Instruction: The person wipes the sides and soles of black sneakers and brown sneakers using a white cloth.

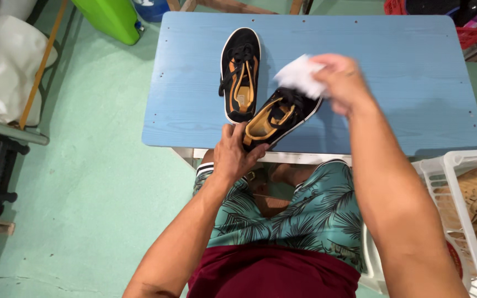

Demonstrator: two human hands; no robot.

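No labels, signs or screens anywhere in the room — and hardly a package either. The nearest things to packaging are a white plastic bag [8,66], bulging and soft, slumped on a shelf at the far left, and a white plastic crate [452,187] with slotted walls at the lower right, holding tan, woven-looking items — both plain, with nothing printed on them.

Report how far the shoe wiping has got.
Done: nothing I can confirm. In hand: left hand grips the heel of the tilted black shoe; right hand presses a white cloth at its toe. Left: the second shoe lies untouched on the blue table.
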